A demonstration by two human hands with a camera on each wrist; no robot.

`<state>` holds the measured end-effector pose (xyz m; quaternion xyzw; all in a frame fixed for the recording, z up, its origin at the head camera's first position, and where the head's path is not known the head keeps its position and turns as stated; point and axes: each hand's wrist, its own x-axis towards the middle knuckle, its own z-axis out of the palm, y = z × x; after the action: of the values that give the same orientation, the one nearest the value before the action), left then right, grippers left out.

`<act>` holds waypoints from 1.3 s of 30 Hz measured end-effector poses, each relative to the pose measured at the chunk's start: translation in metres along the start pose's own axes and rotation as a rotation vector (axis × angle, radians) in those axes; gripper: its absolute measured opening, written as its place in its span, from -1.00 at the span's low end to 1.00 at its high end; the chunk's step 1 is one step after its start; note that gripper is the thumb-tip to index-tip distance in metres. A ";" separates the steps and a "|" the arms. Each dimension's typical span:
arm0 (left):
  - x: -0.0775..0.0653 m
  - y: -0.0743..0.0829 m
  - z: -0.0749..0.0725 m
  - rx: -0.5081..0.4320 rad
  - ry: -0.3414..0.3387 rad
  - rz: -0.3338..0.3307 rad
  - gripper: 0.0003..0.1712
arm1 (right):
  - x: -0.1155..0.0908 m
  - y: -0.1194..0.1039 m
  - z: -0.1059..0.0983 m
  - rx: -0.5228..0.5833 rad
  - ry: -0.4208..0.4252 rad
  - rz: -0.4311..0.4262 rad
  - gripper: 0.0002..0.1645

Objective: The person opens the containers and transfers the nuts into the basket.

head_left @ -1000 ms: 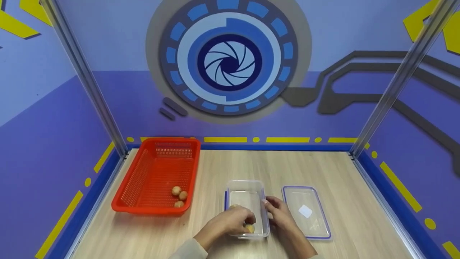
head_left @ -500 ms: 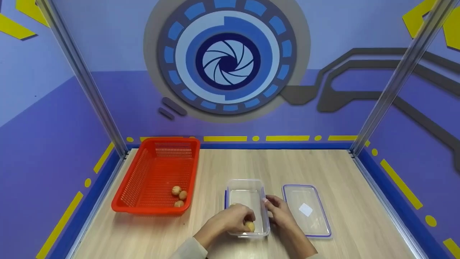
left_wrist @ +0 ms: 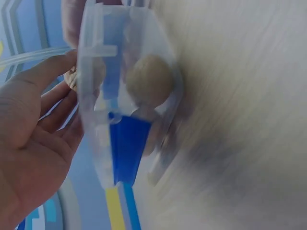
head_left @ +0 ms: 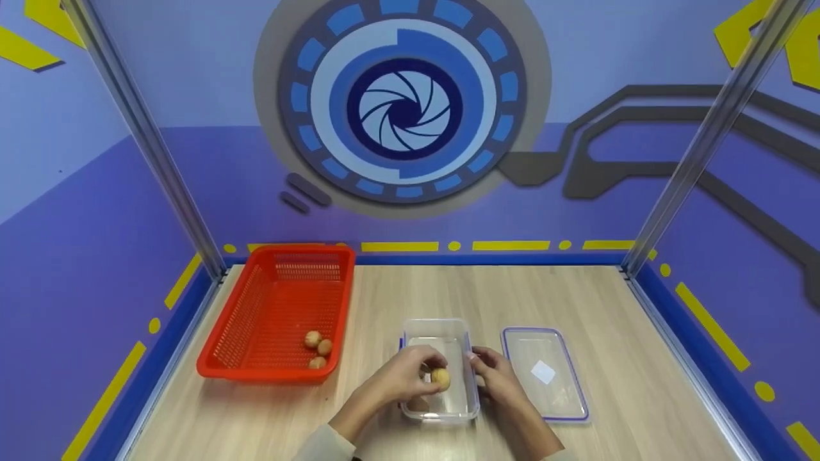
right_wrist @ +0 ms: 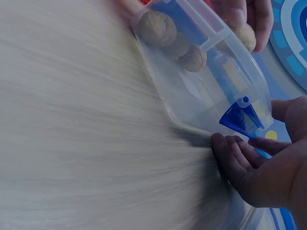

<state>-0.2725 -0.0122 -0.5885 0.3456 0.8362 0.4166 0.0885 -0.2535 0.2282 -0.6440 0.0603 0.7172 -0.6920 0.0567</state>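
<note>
My left hand pinches a walnut between thumb and fingers, over the open clear plastic container. Its fingertips and the walnut show beside the container rim in the left wrist view. At the container's right side, my right hand holds the wall, its thumb by the rim; in the right wrist view, fingers lie near the blue latch and the base. Several walnuts lie inside the container along its near-left part, mostly hidden by my left hand in the head view.
A red perforated basket with three walnuts in its near right corner stands at the left. Right of the container, a clear lid with a purple-blue edge lies on the wooden table. Printed panels enclose the table.
My left hand has risen from low inside the container with the walnut in its fingers, moving slightly away from me. My right hand stays at the container's side.
</note>
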 end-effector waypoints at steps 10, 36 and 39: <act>-0.013 0.002 -0.055 -0.003 0.189 0.088 -0.60 | 0.001 -0.001 0.001 0.004 -0.010 -0.001 -0.38; -0.100 -0.070 -0.138 -0.003 0.676 -0.287 -0.50 | 0.002 0.000 0.000 0.024 -0.026 0.034 -0.33; -0.101 -0.078 -0.137 -0.008 0.686 -0.315 -0.50 | 0.002 0.001 -0.001 0.030 -0.027 0.043 -0.32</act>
<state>-0.2960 -0.1970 -0.5744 0.0528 0.8584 0.4928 -0.1322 -0.2548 0.2293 -0.6454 0.0670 0.7046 -0.7019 0.0803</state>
